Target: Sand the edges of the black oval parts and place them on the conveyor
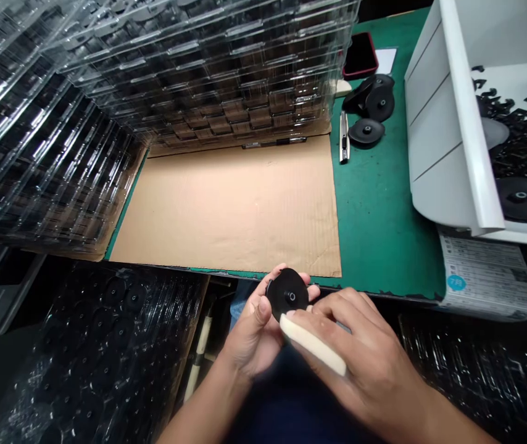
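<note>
A round black disc [287, 291] with a small raised hub rests in my left hand [257, 327], whose thumb and fingers close around its rim. My right hand [360, 345] grips a cream-coloured, curved flat pad [313, 343]; its far tip reaches the lower edge of the disc. Both hands are just in front of the table's near edge, above my lap. Part of the left palm is hidden behind the disc and the pad.
Stacked clear trays [226, 74] tower at the back and left. Brown cardboard [245, 209] covers the green table [374, 228]. A pen [275, 143], a cutter knife [344, 139] and black discs [379, 102] lie beyond. At right stands a white bin [444, 123] of small black pieces.
</note>
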`<state>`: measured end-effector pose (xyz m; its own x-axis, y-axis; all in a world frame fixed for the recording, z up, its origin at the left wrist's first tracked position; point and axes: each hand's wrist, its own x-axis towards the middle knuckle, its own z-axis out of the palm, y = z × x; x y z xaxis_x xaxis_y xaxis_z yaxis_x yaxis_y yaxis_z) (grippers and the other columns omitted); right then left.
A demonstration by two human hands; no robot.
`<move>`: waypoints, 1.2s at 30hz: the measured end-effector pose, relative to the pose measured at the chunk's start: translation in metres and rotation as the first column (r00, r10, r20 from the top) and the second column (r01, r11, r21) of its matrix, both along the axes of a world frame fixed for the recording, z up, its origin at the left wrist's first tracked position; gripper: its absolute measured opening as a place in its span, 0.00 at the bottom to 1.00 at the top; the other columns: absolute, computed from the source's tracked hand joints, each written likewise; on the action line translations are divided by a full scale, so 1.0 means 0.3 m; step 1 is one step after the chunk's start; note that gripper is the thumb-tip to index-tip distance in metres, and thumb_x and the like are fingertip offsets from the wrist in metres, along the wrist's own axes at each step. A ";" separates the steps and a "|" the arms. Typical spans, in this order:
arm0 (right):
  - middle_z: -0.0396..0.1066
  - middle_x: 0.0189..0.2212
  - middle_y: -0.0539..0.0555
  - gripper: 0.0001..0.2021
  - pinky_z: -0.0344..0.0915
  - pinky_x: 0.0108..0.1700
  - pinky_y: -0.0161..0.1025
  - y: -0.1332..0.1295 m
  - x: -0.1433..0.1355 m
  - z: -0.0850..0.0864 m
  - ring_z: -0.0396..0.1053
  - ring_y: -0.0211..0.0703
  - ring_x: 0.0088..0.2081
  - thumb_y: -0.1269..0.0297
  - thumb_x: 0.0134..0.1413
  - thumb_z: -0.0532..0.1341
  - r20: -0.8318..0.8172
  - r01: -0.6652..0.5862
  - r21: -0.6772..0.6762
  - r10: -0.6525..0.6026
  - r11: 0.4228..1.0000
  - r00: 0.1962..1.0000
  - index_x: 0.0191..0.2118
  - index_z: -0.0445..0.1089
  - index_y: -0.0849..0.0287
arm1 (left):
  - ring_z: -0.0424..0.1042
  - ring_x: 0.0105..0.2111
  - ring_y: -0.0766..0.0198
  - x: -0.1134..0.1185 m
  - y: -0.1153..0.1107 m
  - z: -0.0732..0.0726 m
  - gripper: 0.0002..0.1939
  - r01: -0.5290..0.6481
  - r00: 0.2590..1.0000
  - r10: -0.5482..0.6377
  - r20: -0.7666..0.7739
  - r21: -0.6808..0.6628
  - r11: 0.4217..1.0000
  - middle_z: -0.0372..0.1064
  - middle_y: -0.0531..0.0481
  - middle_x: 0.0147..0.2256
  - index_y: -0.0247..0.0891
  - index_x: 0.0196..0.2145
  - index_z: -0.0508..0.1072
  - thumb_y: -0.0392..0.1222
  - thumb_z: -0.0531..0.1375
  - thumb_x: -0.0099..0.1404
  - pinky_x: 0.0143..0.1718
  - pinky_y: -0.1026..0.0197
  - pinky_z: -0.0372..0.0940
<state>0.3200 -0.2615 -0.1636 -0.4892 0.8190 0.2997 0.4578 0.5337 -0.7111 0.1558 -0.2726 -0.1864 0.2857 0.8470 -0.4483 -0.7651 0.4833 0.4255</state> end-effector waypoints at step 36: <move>0.63 0.33 0.52 0.13 0.53 0.37 0.41 0.001 0.071 -0.077 0.59 0.42 0.36 0.71 0.61 0.59 0.015 -0.161 -0.076 0.163 0.984 0.987 0.50 0.70 0.53 | 0.66 0.10 0.62 -0.092 0.080 -0.043 0.32 0.592 0.763 -0.645 -0.047 -0.352 0.725 0.70 0.42 0.16 0.30 0.30 0.71 0.61 0.41 0.64 0.07 0.67 0.58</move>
<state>0.3413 -0.2611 -0.1868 -0.6230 0.7478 0.2296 0.3847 0.5484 -0.7424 0.1283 -0.2485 -0.1992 0.6023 0.3220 -0.7305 -0.1865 0.9465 0.2634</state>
